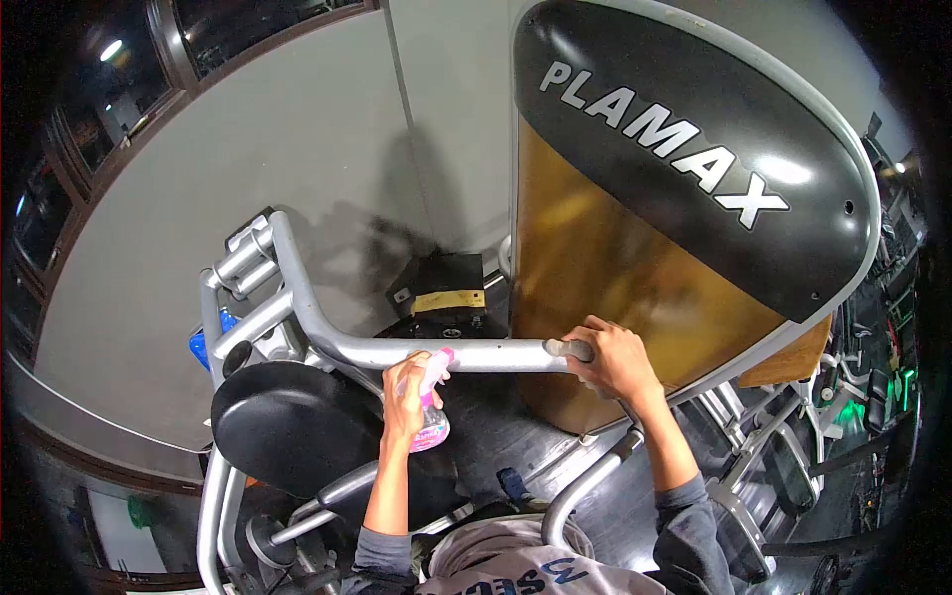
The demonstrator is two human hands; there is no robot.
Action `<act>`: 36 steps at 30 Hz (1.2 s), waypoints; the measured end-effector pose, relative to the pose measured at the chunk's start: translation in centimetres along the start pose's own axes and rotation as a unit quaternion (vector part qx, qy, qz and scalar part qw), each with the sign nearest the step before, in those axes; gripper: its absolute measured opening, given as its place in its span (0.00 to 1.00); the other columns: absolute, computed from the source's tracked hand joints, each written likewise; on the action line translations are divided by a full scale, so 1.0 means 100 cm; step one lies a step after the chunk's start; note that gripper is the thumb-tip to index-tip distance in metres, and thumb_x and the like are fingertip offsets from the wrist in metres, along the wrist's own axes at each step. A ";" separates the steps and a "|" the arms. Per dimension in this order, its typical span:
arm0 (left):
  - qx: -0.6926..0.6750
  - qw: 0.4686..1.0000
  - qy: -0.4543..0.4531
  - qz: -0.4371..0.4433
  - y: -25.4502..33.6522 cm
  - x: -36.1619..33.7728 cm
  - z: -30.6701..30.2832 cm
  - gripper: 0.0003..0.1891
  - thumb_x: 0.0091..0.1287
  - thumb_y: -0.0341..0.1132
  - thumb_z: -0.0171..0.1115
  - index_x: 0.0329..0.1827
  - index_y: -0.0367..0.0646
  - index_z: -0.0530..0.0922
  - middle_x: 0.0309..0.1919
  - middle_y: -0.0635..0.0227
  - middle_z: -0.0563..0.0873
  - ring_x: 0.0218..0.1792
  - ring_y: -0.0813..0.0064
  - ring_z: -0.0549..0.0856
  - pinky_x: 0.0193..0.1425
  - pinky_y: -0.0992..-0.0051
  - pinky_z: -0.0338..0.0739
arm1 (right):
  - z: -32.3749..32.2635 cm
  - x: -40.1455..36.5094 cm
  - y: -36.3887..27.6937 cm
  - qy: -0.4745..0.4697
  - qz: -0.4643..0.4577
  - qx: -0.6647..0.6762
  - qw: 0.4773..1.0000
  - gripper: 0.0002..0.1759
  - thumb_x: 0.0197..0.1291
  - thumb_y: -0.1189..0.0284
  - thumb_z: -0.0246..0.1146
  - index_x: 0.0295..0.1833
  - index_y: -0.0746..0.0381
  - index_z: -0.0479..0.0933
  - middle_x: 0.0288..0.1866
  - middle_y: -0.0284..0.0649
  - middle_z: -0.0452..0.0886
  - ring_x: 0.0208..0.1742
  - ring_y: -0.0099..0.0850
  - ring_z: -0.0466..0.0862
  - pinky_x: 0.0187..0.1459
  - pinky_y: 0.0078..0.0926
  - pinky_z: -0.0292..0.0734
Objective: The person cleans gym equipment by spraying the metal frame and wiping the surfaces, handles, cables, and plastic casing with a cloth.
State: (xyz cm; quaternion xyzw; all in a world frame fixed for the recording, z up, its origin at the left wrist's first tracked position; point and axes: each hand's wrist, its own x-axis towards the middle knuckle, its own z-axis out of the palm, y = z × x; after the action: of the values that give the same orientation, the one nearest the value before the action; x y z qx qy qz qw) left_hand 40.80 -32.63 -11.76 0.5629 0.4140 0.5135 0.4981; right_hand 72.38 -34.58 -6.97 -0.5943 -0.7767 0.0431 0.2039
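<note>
Gripping a pink spray bottle (430, 432) below centre, the left hand (405, 394) sits by the silver bar (501, 355); right of centre, the right hand (617, 359) clasps the bar, perhaps through a grey cloth (569, 349).

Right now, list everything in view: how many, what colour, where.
Bar: 1, silver, across the centre
Bottle: 1, pink and clear, below the bar
Grey piece: 1, grey, bar's right end; cloth or grip unclear
Pad: 1, black, lower left
Panel: 1, black and gold, upper right
Box: 1, black with yellow strip, beyond the bar
Blue item: 1, blue, left
Wall: 1, grey, behind
Windows: several, dark, upper left
Gym machines: several, silver and black, right
Sleeves: 2, dark grey, bottom
Left hand: 1, bare, around the bottle
Right hand: 1, bare, around the grey piece
</note>
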 end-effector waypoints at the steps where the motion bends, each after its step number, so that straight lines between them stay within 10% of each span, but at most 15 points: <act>1: -0.001 1.000 -0.001 0.001 0.000 0.000 0.006 0.26 0.73 0.49 0.49 0.40 0.29 0.83 0.30 0.60 0.84 0.18 0.75 0.80 0.20 0.77 0.73 | -0.001 0.002 -0.005 -0.008 0.003 -0.004 1.000 0.16 0.51 0.66 0.69 0.48 0.52 0.85 0.41 0.37 0.82 0.46 0.42 0.85 0.46 0.39 0.82; 36: -0.028 0.995 -0.075 -0.067 -0.023 0.028 0.034 0.30 0.76 0.52 0.42 0.39 0.30 0.82 0.23 0.59 0.84 0.11 0.70 0.79 0.16 0.74 0.74 | 0.015 -0.021 -0.015 -0.060 -0.189 -0.196 0.960 0.08 0.58 0.70 0.60 0.44 0.54 0.80 0.50 0.37 0.74 0.52 0.36 0.77 0.33 0.31 0.86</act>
State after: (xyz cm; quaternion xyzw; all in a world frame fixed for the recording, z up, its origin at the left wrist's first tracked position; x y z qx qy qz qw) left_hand 44.68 -29.94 -13.46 0.5570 0.3975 0.4466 0.5765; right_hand 70.91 -36.69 -8.42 -0.4616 -0.8788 -0.1140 0.0408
